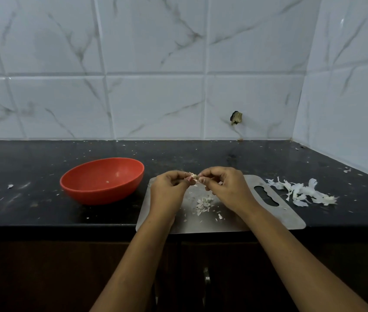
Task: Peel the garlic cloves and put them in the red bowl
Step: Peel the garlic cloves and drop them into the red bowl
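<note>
Marbled white tiles back a dark tabletop [43,158], with a steel cutting board [291,219] lying at its front edge. Above the board the left hand [169,188] and right hand [228,185] meet, the fingers of both curled and pinching one small garlic clove [193,176] between them. Left of the board sits the red bowl [92,195]; right of it, a heap of white skins [302,192]; on it, smaller peel scraps [203,203].

White marble-veined wall tiles [156,52] meet a black countertop [32,154] above dark cabinets [43,278].
</note>
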Motion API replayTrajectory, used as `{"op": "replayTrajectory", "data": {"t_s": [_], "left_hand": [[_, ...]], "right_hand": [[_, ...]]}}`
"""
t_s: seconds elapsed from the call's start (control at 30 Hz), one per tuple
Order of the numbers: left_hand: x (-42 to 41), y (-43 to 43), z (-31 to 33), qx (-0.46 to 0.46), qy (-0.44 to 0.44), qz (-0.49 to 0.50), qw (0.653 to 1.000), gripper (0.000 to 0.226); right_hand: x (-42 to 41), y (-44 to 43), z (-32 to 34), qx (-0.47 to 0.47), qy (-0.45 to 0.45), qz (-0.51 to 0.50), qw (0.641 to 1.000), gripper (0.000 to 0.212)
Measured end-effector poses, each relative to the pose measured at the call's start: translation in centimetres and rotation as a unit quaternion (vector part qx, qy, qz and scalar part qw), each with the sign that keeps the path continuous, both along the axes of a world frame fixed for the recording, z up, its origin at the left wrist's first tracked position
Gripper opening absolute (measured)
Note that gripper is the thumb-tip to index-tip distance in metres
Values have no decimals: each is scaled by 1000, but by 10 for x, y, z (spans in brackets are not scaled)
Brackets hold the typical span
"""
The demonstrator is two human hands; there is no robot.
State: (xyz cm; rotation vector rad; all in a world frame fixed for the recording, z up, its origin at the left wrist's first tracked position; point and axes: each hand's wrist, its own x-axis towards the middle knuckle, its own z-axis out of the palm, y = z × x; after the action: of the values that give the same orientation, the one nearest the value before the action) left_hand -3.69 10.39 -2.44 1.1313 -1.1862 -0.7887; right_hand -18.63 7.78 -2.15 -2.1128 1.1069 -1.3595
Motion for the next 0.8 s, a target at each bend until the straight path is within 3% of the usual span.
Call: {"op": "replayTrajectory", "data": {"t_s": [0.17,0.37,0.8], "left_hand": [[2,1,-1,10,29,9,999,14],[1,1,0,7,53,5,999,11],[0,2,0,-15,-7,22,1000,18]], "right_hand": [[-1,1,0,7,1,-10,1000,4],[-1,1,1,14,27,-20,999,16],[-1,6,3,79,-17,27,996,8]]}}
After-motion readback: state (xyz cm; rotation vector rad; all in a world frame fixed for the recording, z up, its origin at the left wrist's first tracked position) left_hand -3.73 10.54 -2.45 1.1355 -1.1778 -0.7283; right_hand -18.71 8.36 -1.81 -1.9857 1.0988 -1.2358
